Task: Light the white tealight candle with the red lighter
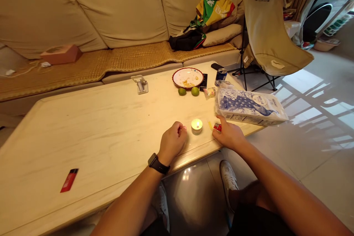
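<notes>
A lit tealight candle (196, 127) stands near the front edge of the table, between my two hands. My left hand (173, 139), with a black watch at the wrist, rests on the tabletop just left of the candle, fingers curled into a fist; no object shows in it. On the candle's other side, my right hand (229, 132) has its thumb and forefinger around a small red box (217, 127) at table level. A thin yellow strip (210, 125) lies between box and candle. Far to the left lies a red lighter (69, 180) with a black top.
Behind my right hand lies a plastic-wrapped tissue pack (249, 105), overhanging the table edge. Farther back are a blue can (221, 76), a red-rimmed plate (179, 84), two green limes (195, 91) and a white stand (141, 84). A sofa (121, 18) and folding chair (265, 33) stand beyond.
</notes>
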`<state>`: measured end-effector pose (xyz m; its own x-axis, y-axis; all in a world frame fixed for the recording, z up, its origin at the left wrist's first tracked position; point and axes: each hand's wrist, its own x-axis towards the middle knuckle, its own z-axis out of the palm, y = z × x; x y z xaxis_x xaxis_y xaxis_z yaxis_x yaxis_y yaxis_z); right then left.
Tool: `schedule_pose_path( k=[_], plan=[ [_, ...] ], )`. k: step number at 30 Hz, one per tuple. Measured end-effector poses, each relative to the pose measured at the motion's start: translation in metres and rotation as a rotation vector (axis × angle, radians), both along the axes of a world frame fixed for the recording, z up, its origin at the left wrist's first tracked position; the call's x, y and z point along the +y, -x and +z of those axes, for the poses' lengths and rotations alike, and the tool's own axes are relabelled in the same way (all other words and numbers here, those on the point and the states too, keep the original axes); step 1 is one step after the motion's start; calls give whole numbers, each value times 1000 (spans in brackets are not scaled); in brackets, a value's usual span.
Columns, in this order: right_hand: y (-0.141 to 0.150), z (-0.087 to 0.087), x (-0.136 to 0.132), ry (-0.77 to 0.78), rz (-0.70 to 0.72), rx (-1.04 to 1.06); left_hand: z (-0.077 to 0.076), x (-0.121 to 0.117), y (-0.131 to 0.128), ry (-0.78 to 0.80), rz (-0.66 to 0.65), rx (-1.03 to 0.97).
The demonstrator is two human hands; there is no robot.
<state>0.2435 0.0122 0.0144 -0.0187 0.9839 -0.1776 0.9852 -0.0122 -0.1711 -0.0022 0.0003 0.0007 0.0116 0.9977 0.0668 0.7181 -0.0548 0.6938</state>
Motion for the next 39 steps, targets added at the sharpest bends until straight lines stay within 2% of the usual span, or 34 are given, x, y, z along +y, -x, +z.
schedule_pose_path(
  k=[15, 31, 39],
  plan=[
    [6, 3, -3, -12, 41, 40, 1, 0, 0, -34, -11, 12],
    [46, 14, 5, 26, 122, 15, 1, 0, 2, -41, -4, 15],
    [51, 10, 7, 17, 116, 30, 4, -1, 2, -32, 2, 6]
  ],
)
